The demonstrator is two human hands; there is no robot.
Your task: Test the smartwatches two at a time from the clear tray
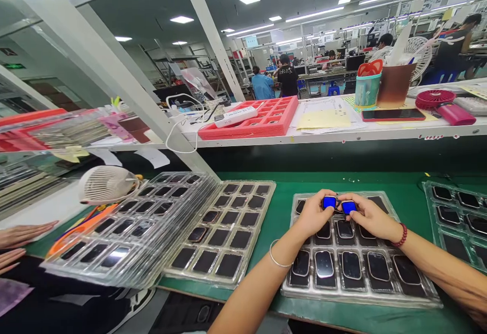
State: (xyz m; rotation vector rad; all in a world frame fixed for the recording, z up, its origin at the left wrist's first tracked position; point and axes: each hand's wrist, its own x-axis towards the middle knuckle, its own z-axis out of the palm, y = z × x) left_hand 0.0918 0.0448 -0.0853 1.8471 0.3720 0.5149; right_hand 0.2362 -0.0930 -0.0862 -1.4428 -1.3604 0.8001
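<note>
My left hand [316,213] pinches a smartwatch body [329,202] with a lit blue screen. Just beside it, my right hand [375,218] grips a second smartwatch body [348,207], its screen blue as well. Both are held close together, faces up, over the back part of a clear plastic tray [361,299]. Rows of dark-screened watches [350,265] sit in that tray's pockets. My hands and forearms cover some of its back pockets.
Left of the tray lies another clear tray [198,277] with black squares, beside a tall tray stack [146,268]. More watches fill a tray [428,207] at right. A shelf [323,135] holds a red foam tray [247,130]. Another person's hands [28,235] rest at far left.
</note>
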